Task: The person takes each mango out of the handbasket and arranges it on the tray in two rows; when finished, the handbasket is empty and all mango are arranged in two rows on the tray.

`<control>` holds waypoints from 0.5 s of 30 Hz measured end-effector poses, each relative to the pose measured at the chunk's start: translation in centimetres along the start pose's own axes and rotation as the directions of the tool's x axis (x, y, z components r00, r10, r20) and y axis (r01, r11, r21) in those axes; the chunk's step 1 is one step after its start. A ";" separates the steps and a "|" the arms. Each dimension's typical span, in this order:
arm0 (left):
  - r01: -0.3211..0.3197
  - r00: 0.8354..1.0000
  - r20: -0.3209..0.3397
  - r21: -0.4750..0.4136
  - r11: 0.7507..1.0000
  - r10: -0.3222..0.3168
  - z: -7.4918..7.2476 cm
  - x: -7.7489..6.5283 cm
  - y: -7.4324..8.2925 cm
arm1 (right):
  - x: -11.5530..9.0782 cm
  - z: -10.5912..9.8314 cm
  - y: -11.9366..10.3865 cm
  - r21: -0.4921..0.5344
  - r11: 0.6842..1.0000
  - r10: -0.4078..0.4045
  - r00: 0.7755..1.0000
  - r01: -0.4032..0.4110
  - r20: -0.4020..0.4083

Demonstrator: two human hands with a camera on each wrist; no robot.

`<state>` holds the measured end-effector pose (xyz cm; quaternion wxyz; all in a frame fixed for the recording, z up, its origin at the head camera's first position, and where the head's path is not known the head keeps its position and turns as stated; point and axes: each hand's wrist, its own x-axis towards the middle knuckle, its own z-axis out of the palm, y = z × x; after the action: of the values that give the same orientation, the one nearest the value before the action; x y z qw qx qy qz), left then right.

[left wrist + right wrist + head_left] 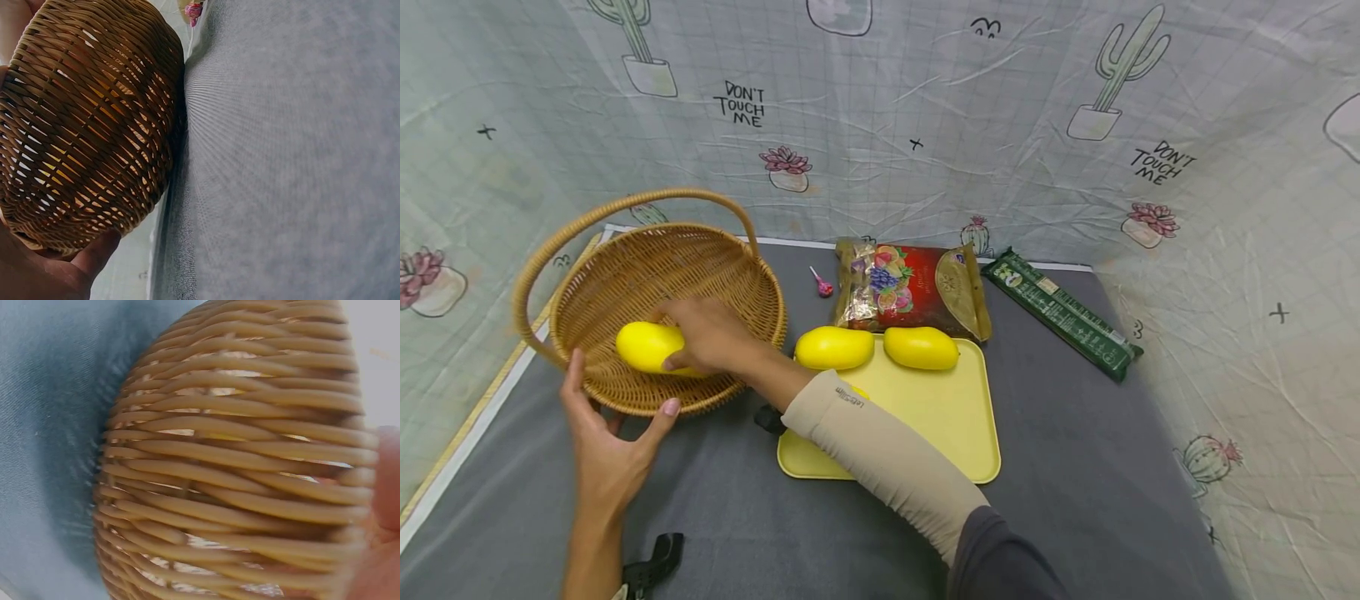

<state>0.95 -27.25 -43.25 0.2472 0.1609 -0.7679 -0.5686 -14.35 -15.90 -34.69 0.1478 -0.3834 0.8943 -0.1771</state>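
Note:
A brown wicker basket [625, 275] with a tall arched handle stands at the left in the head view. My left hand [606, 446] grips its near rim, thumb and fingers spread along the edge. Inside the basket my right hand [703, 333] holds a yellow mango [643, 344], thumb on its near side. The left wrist view shows the basket's woven side [94, 125] with the left thumb against it. Close weave [231, 450] fills the right wrist view, mostly hiding the mango. Two more mangoes [835, 347] lie on a yellow tray [958, 425].
My sleeved right forearm [880, 450] crosses the tray, and a bit of yellow shows behind it. Beyond the tray lie a red-and-gold candy bag [917, 287] and a small lollipop [824, 288]. A long green packet [1060, 312] lies at the right. Printed curtains hang behind.

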 end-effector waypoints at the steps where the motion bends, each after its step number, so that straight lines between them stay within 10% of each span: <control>1: 0.003 1.000 -0.001 0.002 1.000 -0.003 0.0 0.0 0.0 | -0.3 -0.3 0.0 0.014 1.000 -0.002 1.000 0.002 -0.015; 15: -0.006 1.000 -0.005 0.007 1.000 0.006 0.0 0.0 -0.1 | -6.5 -3.9 1.8 0.220 0.968 -0.073 0.977 0.117 -0.201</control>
<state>0.90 -27.30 -43.36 0.2502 0.1607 -0.7700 -0.5645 -12.75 -9.13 -31.11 0.0962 -0.3874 0.8582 -0.3227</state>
